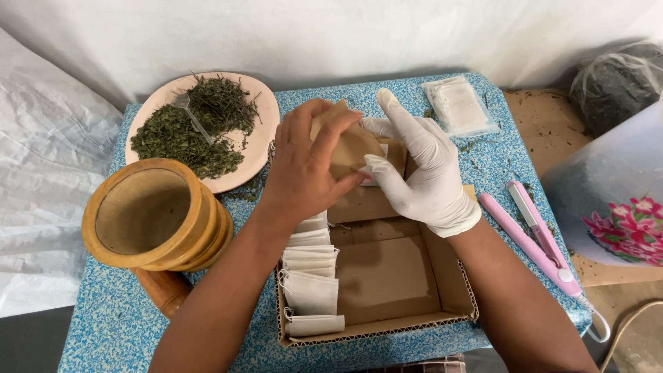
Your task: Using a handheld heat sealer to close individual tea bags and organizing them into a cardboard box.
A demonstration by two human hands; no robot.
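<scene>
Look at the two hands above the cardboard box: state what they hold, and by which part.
Both hold one small brown paper pouch. The bare left hand grips its left side; the gloved right hand pinches its right edge, over the cardboard box.

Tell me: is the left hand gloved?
No, the left hand is bare; only the right hand wears a white glove.

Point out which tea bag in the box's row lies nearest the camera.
The flat white tea bag at the row's front end, by the cardboard box's near wall; the others stack behind it.
</scene>
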